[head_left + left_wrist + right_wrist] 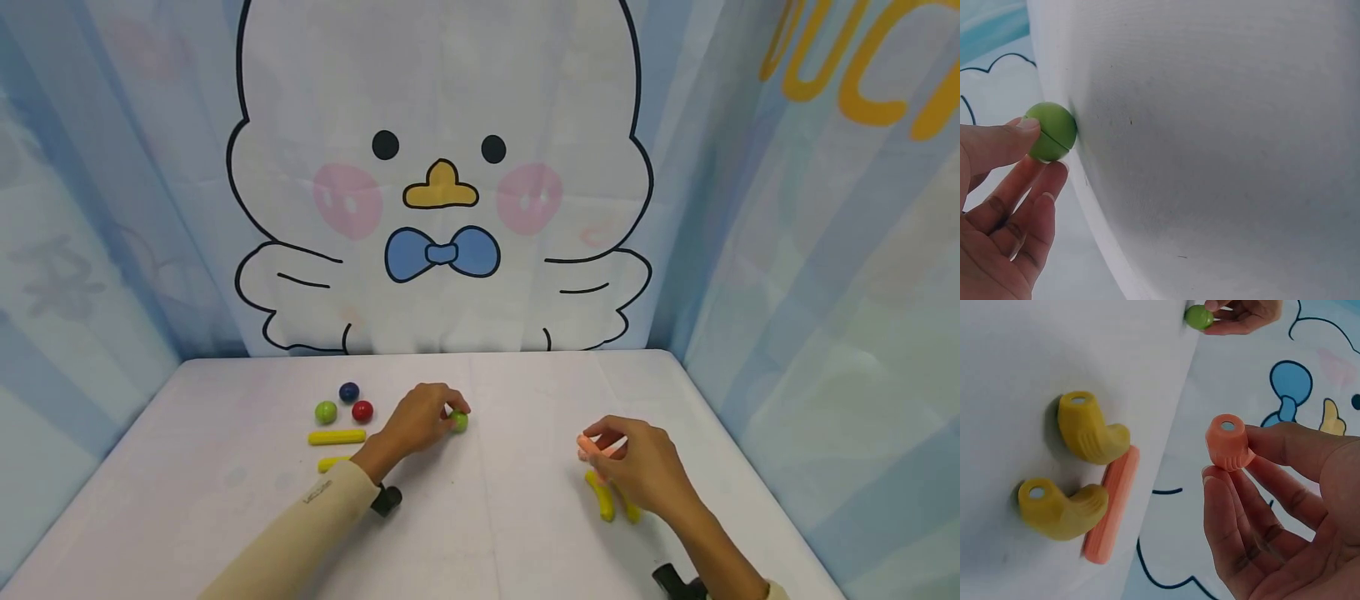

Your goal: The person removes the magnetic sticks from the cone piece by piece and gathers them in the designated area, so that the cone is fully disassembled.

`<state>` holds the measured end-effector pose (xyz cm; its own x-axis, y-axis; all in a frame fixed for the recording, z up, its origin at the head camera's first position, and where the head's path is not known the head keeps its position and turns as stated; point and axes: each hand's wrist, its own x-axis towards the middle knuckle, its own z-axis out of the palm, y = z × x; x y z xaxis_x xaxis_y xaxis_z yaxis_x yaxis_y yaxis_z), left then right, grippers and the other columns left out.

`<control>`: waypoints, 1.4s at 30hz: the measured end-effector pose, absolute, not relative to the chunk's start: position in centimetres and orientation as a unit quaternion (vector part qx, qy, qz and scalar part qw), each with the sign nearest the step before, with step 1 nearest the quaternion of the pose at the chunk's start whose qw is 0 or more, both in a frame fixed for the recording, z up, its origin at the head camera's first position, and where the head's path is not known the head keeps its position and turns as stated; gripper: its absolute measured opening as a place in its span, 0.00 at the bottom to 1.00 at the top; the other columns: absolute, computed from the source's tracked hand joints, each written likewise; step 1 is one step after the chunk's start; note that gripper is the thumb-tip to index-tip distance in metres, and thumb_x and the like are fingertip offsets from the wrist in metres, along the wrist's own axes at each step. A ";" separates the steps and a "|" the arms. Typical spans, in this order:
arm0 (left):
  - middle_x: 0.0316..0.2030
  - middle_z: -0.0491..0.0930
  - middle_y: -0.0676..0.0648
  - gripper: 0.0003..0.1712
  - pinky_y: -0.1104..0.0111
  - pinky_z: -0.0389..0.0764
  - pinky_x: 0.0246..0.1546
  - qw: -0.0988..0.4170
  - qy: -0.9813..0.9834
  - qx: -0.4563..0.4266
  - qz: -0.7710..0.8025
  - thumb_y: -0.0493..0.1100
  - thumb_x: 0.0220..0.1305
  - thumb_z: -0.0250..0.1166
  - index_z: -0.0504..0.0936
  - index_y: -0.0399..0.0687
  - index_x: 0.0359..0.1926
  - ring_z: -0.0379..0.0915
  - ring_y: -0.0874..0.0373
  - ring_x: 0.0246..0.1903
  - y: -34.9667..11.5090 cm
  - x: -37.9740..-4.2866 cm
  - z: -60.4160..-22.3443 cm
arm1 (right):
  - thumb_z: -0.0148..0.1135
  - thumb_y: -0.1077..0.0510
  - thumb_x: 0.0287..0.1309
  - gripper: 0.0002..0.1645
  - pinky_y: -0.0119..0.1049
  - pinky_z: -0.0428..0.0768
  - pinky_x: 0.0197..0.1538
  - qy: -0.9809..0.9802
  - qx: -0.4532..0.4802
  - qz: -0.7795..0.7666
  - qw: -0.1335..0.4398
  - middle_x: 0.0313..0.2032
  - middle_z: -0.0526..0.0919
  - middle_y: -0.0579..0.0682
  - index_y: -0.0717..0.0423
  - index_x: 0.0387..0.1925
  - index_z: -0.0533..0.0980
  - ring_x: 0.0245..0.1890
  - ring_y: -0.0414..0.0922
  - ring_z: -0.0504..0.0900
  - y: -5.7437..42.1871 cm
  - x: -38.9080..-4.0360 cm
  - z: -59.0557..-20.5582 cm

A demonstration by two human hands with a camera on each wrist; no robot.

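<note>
My left hand pinches a green ball between thumb and fingers, right at the white tabletop. A thin seam runs round the ball. Over on the right, my right hand pinches a coral magnetic piece whose visible end carries a silvery disc; the fingers partly cover its shape. Below that hand, one curved yellow magnetic piece lies on the table beside a second curved yellow piece, both with silvery discs in their ends. A straight coral rod lies just beyond them.
Left of my left hand sit a dark blue ball, a red ball and another green ball. A straight yellow rod lies nearer, with a second yellow rod partly behind my left wrist. Printed curtains border the table.
</note>
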<state>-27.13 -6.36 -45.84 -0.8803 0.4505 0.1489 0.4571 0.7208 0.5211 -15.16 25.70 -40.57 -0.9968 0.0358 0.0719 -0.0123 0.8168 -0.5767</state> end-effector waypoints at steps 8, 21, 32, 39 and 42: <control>0.44 0.88 0.53 0.13 0.63 0.82 0.47 0.005 -0.928 -0.241 -0.283 0.34 0.66 0.74 0.93 0.53 0.48 0.78 0.57 0.40 -6.3 -27.2 -46.0 | 0.73 0.46 0.66 0.16 0.37 0.81 0.34 -0.958 -0.024 0.286 0.026 0.41 0.89 0.46 0.46 0.50 0.87 0.36 0.42 0.83 28.3 -14.7 -41.1; 0.45 0.88 0.52 0.12 0.61 0.82 0.48 -0.005 -0.929 -0.240 -0.280 0.35 0.67 0.74 0.92 0.53 0.49 0.77 0.55 0.40 -6.3 -27.0 -45.7 | 0.80 0.56 0.58 0.18 0.38 0.80 0.33 -0.962 -0.066 0.263 0.017 0.39 0.91 0.46 0.48 0.51 0.88 0.33 0.42 0.84 31.7 -14.0 -42.7; 0.47 0.88 0.50 0.14 0.58 0.84 0.52 -0.012 -0.929 -0.251 -0.270 0.34 0.68 0.72 0.91 0.51 0.52 0.77 0.55 0.40 -6.1 -26.6 -45.7 | 0.79 0.55 0.55 0.17 0.38 0.75 0.35 -0.967 -0.081 0.241 -0.013 0.40 0.91 0.45 0.47 0.48 0.88 0.39 0.46 0.84 33.5 -14.0 -43.9; 0.46 0.88 0.49 0.13 0.56 0.84 0.54 -0.002 -0.930 -0.256 -0.265 0.34 0.68 0.72 0.91 0.51 0.51 0.78 0.55 0.42 -5.9 -26.5 -45.9 | 0.80 0.56 0.56 0.18 0.38 0.73 0.35 -0.967 -0.083 0.237 -0.030 0.38 0.90 0.45 0.49 0.49 0.88 0.38 0.46 0.81 34.0 -14.0 -44.5; 0.46 0.87 0.49 0.13 0.55 0.84 0.56 -0.001 -0.930 -0.256 -0.262 0.34 0.68 0.72 0.91 0.51 0.51 0.79 0.54 0.43 -5.8 -26.5 -46.0 | 0.80 0.56 0.55 0.17 0.38 0.73 0.34 -0.968 -0.077 0.237 -0.026 0.38 0.90 0.45 0.48 0.48 0.88 0.37 0.46 0.81 34.1 -14.0 -44.7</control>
<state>-26.48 -5.76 -45.98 -0.8691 0.4764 0.1330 0.4758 0.7316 0.4883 -13.99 34.07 -44.74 -0.9868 0.1368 -0.0865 0.1613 0.8753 -0.4558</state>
